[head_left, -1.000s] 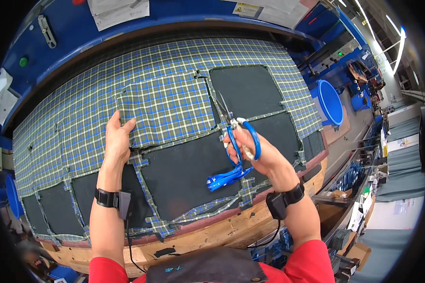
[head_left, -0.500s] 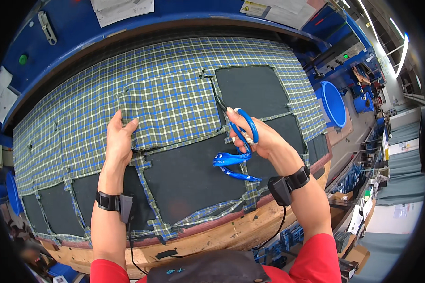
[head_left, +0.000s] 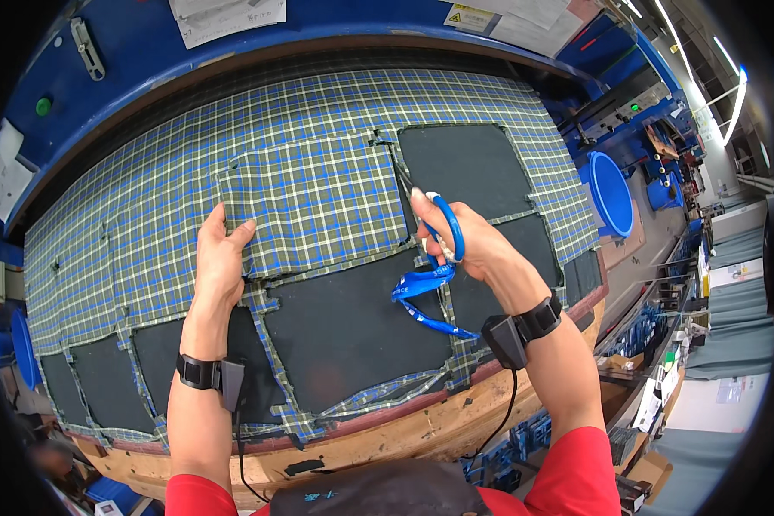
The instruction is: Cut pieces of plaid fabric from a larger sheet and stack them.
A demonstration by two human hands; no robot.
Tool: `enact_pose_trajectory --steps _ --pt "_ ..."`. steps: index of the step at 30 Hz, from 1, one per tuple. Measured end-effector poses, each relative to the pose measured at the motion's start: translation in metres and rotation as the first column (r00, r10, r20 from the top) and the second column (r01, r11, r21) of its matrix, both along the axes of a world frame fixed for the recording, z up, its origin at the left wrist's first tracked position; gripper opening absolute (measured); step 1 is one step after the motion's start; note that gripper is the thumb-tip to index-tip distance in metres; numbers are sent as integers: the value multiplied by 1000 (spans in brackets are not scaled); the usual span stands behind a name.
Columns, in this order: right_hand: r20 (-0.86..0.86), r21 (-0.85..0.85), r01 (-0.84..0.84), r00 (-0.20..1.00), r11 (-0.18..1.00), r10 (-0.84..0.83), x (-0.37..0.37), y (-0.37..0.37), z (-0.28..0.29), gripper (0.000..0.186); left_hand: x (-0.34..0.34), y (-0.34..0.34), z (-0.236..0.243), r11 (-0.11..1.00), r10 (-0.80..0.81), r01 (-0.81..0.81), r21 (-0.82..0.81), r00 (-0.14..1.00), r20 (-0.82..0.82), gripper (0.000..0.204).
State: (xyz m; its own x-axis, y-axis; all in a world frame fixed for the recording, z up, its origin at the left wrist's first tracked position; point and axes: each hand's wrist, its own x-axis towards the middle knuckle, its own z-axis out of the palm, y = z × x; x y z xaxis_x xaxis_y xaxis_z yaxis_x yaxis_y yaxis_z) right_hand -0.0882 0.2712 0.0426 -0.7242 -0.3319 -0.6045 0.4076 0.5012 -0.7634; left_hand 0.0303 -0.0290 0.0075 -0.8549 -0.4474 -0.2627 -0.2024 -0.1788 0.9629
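Observation:
My right hand (head_left: 469, 245) is closed around blue-handled scissors (head_left: 447, 225). Their dark blades point up and left, along the right edge of a rectangular plaid piece (head_left: 318, 202). A blue printed ribbon (head_left: 426, 282) hangs from the handles over the dark board. My left hand (head_left: 221, 256) lies at the lower left corner of the plaid piece, thumb and forefinger spread apart; its other fingers are mostly hidden. Around it spreads the larger plaid cloth (head_left: 159, 232) in blue, green and white, with rectangular openings bordered by narrow strips.
A dark board (head_left: 353, 331) shows through the openings. A wooden table edge (head_left: 421, 430) runs along the near side. Behind the cloth stands a blue machine frame (head_left: 318, 43) with papers on it. Round blue tubs (head_left: 611, 195) stand off to the right.
The scissors have shifted very slightly, and the ribbon below them hangs in a different curve. My left hand stays in nearly the same place on the cloth.

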Motion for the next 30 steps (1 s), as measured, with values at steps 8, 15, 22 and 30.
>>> enact_pose_trajectory --steps 8,15,22,30 --pt "61 13 45 997 999 -45 -15 -7 15 84 -1 3 -1 998 57 -56 -15 996 65 75" --pt "54 22 11 998 1000 -12 -31 -14 15 77 2 -4 -7 999 25 -26 36 999 27 77" --pt "13 -38 -51 999 998 52 -36 -4 15 65 1 -1 -4 996 86 -87 28 995 49 77" --pt "71 26 -138 988 990 136 -48 -8 31 81 3 -5 -8 997 60 -61 42 998 27 76"
